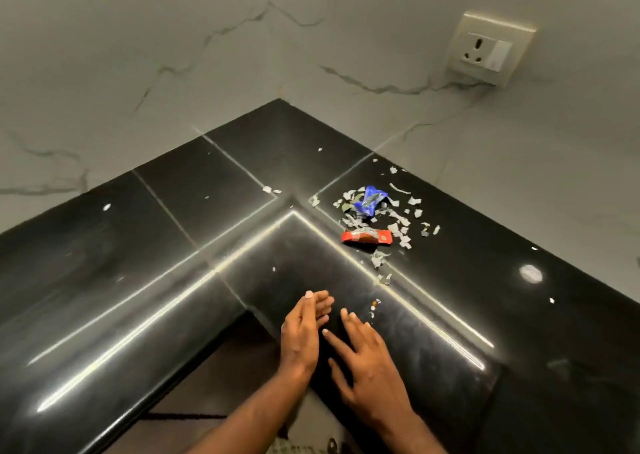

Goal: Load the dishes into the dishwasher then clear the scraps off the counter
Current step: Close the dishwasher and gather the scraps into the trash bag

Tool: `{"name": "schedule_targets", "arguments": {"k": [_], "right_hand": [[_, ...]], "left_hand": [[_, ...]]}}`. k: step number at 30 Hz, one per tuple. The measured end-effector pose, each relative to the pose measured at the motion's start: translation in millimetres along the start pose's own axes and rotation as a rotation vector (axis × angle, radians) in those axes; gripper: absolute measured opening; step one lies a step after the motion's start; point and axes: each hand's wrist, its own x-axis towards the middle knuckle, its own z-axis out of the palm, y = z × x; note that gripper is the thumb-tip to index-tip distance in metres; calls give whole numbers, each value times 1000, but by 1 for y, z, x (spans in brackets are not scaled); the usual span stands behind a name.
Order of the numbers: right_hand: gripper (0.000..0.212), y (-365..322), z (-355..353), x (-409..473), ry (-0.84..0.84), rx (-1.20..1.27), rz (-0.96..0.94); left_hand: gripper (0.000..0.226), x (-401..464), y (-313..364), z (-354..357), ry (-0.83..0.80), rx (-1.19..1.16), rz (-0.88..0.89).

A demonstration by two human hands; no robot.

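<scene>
Two bare hands hovered at the inner corner of the glossy black stone surface [138, 245]. The left hand [301, 335] stood on edge, fingers [320, 303] straight and released, probably as a wall to sweep against. The right hand [367, 360] lay flat, fingers spread and grasping nothing, likely ready to rake. At one o'clock, well apart, sat the heap of pale torn scraps [381, 218], a crumpled blue foil wrapper [371, 200] and a red foil wrapper [367, 237]. No dishes showed.

Glossy black stone counter [138, 245], matt veined marble-look wall [173, 55], shiny foil wrappers [369, 237], papery scraps [398, 218].
</scene>
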Motion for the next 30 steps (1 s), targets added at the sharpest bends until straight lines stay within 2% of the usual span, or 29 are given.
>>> {"name": "schedule_targets", "arguments": {"k": [4,8,13,15,17,20,25,28,30], "right_hand": [[56,5,0,33,-20,-200,88],[56,15,-5,68,-37,-263,283],[74,10,-12,73,91,-284,504],[77,8,-10,66,139,-306,600],[76,9,-8,64,148,-306,660],[74,10,-6,70,107,-312,673],[73,9,-5,68,92,-314,672],[74,9,-2,65,95,-307,680],[74,13,-2,66,118,-315,663]], "left_hand": [[37,46,10,3,-148,248,80],[28,90,30,1,-329,431,263],[13,155,49,-6,-320,630,486],[25,180,51,-16,-313,758,595],[40,195,55,-21,-407,835,706],[43,205,62,-11,-615,874,793],[17,205,58,33,-778,982,940],[24,208,54,49,-801,1072,914],[43,213,63,61,-795,1081,898]]}}
